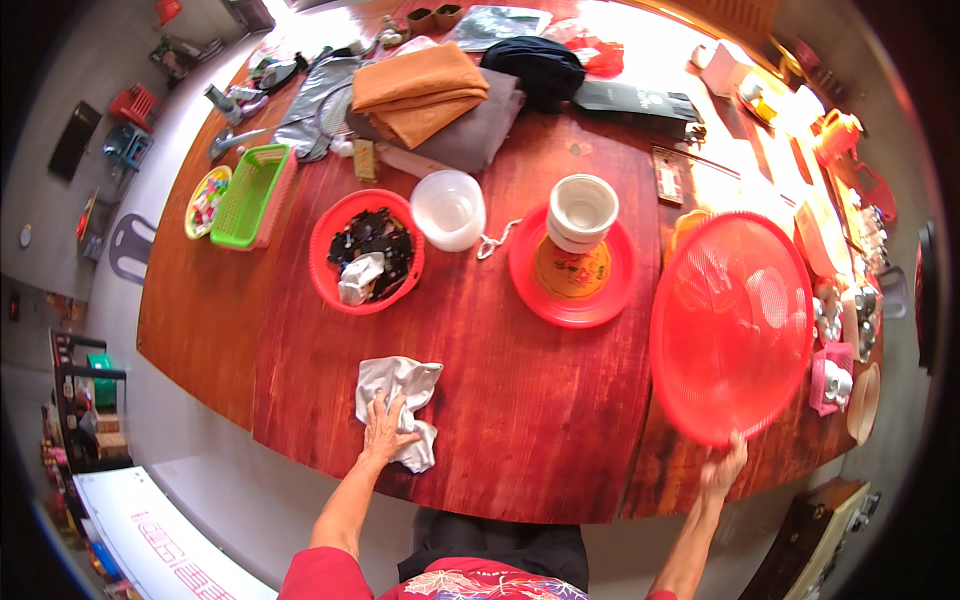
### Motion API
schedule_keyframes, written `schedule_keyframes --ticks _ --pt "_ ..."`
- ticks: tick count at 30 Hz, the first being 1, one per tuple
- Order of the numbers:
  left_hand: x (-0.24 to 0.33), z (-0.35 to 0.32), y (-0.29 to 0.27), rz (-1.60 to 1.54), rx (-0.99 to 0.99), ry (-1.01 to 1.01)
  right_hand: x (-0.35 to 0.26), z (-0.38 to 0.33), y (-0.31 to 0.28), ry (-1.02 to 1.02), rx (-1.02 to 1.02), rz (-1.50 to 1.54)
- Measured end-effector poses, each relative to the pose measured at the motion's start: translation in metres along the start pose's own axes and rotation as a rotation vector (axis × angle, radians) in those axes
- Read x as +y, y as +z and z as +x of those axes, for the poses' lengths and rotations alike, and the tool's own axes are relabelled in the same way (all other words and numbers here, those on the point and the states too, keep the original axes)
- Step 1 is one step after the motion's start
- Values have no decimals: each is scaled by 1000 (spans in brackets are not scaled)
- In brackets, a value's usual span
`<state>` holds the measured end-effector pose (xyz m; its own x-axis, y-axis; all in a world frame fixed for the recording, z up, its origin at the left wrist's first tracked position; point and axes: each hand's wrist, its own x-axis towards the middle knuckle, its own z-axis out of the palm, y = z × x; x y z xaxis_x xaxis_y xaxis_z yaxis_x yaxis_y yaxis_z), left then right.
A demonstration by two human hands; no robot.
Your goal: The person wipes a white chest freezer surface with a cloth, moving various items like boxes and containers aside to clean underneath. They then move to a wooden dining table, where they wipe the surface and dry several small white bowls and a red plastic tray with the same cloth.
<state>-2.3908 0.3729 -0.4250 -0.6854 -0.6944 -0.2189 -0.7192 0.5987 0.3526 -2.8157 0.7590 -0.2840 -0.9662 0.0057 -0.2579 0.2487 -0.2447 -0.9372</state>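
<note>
My left hand (384,428) lies on a crumpled white cloth (400,378) near the table's front edge, its fingers and thumb spread. To the right, my right hand (725,466) grips the near rim of a large round red plastic mesh cover (733,320). Things beneath the cover show faintly through it. Beyond the cloth, a red basket (320,262) contains black items and a white rag (360,278). Beside that basket is a translucent white tub (447,210). White bowls (582,212) are stacked on a yellow disc (572,272) in a red basin (612,300).
Folded orange cloth (420,88) tops a grey pile at the back, near a black bag (532,70). On the left are a green basket (238,205) and a yellow bowl of colourful bits (208,200). A pink basket (830,378) sits at the right edge.
</note>
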Motion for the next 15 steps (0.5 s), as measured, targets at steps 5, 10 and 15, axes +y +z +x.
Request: schedule_keyframes --ticks 5,10,15 --pt "-44 6 14 3 128 43 11 -91 -27 275 -120 -179" --pt "-83 17 -18 137 371 -99 61 -127 -6 489 -288 -201" --pt "-155 19 -53 209 484 -289 111 -146 45 602 -488 -325"
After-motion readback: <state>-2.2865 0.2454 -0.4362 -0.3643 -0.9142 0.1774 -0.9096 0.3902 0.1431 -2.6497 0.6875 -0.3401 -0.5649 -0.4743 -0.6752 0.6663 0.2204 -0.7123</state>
